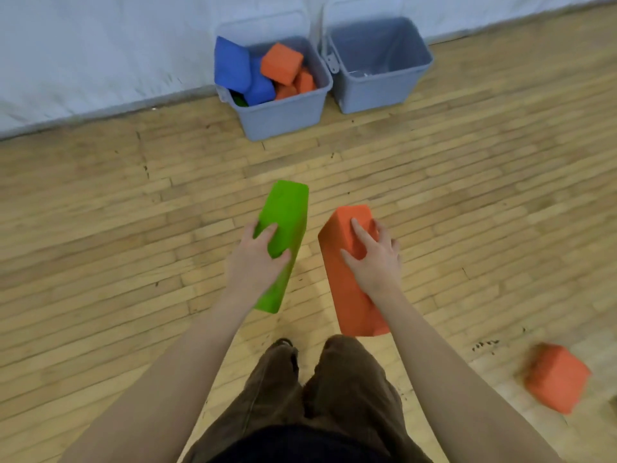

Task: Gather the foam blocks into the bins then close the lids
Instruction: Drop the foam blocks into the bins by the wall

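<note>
Held above the wooden floor [100, 208], side by side and near each other: long green foam block [283, 228] gripped by left hand [257, 259], fingers and thumb curled round its lower half; long orange foam block [354, 272] gripped by right hand [374, 259], fingers spread over its top face, thumb on the near side. Both blocks angled lengthwise toward the bins. Ahead, against the white wall covering [100, 45]: two grey bins set close together. Left bin [283, 118] holding blue blocks [233, 66], one propped up over its left rim, plus several orange blocks [282, 63] and a sliver of green low in the near corner. Right bin [370, 95] showing bare interior walls; something small and pale at its bottom, too unclear to identify. Clear lids [364, 8] hinged upright behind both bins, leaning on the wall covering. Bare floorboards between the held blocks and the bins. One more orange block on the floor [556, 377] at lower right, blurred, well apart from the hands. Brown trousers [347, 379] and a dark shoe tip [283, 342] visible below the forearms; feet otherwise hidden. Small dark specks scattered on the boards, nature not determinable.
</note>
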A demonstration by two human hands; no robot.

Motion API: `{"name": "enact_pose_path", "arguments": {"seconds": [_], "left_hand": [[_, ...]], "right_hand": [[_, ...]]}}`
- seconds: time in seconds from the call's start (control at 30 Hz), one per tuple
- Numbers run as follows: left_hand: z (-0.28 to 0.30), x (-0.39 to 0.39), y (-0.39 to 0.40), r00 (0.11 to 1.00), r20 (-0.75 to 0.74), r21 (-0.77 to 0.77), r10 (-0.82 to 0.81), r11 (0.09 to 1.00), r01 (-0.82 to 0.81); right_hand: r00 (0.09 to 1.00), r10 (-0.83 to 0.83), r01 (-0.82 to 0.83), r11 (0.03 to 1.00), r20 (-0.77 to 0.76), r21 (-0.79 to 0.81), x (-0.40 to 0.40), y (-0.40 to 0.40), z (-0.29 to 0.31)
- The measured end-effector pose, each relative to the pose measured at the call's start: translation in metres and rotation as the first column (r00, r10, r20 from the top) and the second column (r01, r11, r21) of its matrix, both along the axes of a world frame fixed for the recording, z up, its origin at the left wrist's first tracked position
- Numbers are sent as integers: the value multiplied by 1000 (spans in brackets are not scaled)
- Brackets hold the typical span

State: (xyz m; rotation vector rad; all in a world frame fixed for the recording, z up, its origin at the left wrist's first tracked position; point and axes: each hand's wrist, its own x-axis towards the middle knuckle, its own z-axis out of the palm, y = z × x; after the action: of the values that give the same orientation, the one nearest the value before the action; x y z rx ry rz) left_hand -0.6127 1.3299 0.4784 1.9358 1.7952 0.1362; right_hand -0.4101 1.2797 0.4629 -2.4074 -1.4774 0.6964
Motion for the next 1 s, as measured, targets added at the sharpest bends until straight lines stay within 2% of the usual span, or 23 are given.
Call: {"name": "enact_pose_path", "arguments": {"seconds": [0.3,0.63,0.87,1.0], "left_hand": [[-4,40,169,999,49,30,2,1000,-4],[-5,79,386,988,24,-8,156,988,-155],[-11,72,501,948,51,8,314,949,-315],[-25,63,588,945,64,30,320,946,-322]], "right_hand": [[999,-34,34,999,18,-40,38,143,-19],[997,79,-80,997,24,24,100,398,-7],[983,184,-182,977,-10,115,93,566,-4],[974,223,-226,966,38,123,82,660,-15]]}}
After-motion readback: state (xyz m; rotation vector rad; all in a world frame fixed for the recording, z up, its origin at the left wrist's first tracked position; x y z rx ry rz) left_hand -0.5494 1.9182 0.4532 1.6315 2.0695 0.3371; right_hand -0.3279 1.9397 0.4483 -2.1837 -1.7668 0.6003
